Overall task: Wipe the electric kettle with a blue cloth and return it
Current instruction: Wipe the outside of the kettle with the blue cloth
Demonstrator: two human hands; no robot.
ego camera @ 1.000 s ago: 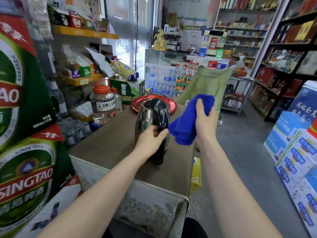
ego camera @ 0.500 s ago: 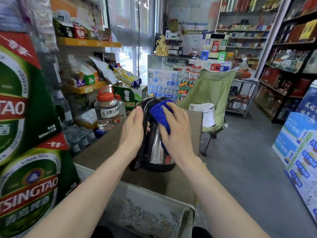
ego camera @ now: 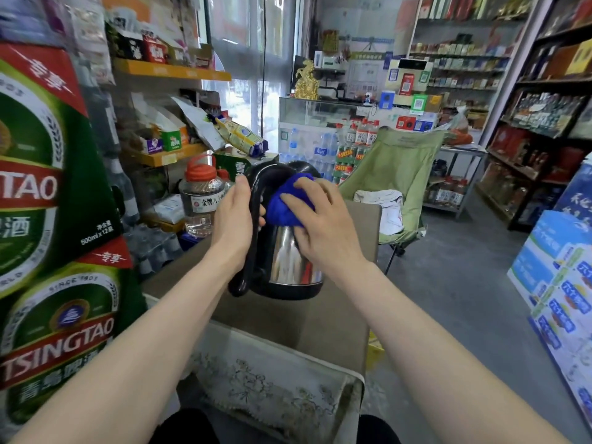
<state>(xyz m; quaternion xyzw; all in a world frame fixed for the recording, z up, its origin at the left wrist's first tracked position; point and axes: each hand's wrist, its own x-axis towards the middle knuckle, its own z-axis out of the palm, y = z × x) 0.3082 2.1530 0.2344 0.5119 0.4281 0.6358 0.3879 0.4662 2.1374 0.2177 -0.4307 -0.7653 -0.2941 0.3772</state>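
Head view only. One kettle [ego camera: 290,251], one blue cloth [ego camera: 288,205], two hands. A second ago the kettle stood on the brown surface [ego camera: 336,328] with the cloth held clear off to its right; half a second ago it was already up and under the cloth. Now it is lifted off the surface and tilted, base toward the camera, handle on the left. Left hand [ego camera: 234,219] is wrapped closed around the black handle, carrying the weight. Right hand [ego camera: 320,219] lies flat with fingers spread, pressing the bunched cloth against the upper steel body just under the lid; not clamped, just pushing. Meaning: wiping has started, top section in progress; lower body and far side look not yet covered, my read. Return step not begun; the red tray visible behind the kettle a second ago is now hidden by it, likely the drop spot. Background count: one clear jug with an orange cap [ego camera: 201,200] left of the kettle and well apart, one green folding chair [ego camera: 400,174] beyond the surface, two green beer cartons [ego camera: 48,187] stacked at far left. Risk: a one-hand hold on a tilted kettle while pushing sideways; the grip must take that load.
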